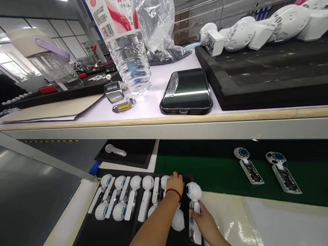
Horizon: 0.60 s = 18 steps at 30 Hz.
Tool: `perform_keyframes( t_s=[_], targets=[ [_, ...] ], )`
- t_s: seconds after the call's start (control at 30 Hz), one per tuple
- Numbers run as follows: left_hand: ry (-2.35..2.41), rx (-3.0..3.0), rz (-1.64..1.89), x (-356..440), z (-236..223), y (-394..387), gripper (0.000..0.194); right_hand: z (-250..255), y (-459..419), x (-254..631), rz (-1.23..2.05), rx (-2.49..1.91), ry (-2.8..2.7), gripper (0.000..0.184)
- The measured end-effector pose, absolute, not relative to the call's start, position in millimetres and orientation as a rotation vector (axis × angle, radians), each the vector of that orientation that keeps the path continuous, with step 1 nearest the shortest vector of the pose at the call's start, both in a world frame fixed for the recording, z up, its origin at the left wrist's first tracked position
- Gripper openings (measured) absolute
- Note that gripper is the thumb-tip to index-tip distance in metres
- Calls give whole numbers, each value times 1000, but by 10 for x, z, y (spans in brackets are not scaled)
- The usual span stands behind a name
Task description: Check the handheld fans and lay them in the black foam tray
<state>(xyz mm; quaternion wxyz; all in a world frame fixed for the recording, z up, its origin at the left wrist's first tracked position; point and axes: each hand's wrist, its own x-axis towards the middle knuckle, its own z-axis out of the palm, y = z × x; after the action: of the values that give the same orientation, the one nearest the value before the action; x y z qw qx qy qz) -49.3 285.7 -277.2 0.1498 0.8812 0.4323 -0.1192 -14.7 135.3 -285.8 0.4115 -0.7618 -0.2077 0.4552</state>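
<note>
My left hand (175, 185), with a red cord around its wrist, is curled at the far end of a black foam tray (100, 238) and covers part of a fan there. My right hand (204, 222) grips the handle of a white handheld fan (194, 217), whose round vented head lies toward the far edge of the tray. Several other white fans (133, 198) lie side by side to the left, heads alternating up and down. Behind the wrists, the lower parts of some fans are hidden.
Beyond the tray, a green mat (207, 159) holds two opened fans with exposed circuit boards (282, 172). A raised white shelf (141, 116) above carries a phone (187, 92), a water bottle (126, 59), a plastic bag (155, 15) and white fan housings (281, 29) on black foam.
</note>
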Motion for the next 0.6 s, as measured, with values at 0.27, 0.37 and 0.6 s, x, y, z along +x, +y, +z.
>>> perform_keyframes(
  t_s=[0.27, 0.37, 0.6],
  targets=[
    [956, 2453, -133, -1407, -2767, 2137, 60, -2971, 1826, -186, 880, -2439, -944, 21],
    [836, 2359, -182, -1545, -2928, 1906, 78, -2975, 1797, 118, 665, -2581, -1025, 24],
    [991, 2100, 143, -1461, -3067, 1789, 46, -3291, 1702, 1586, 167, -3053, -285, 70]
  ],
)
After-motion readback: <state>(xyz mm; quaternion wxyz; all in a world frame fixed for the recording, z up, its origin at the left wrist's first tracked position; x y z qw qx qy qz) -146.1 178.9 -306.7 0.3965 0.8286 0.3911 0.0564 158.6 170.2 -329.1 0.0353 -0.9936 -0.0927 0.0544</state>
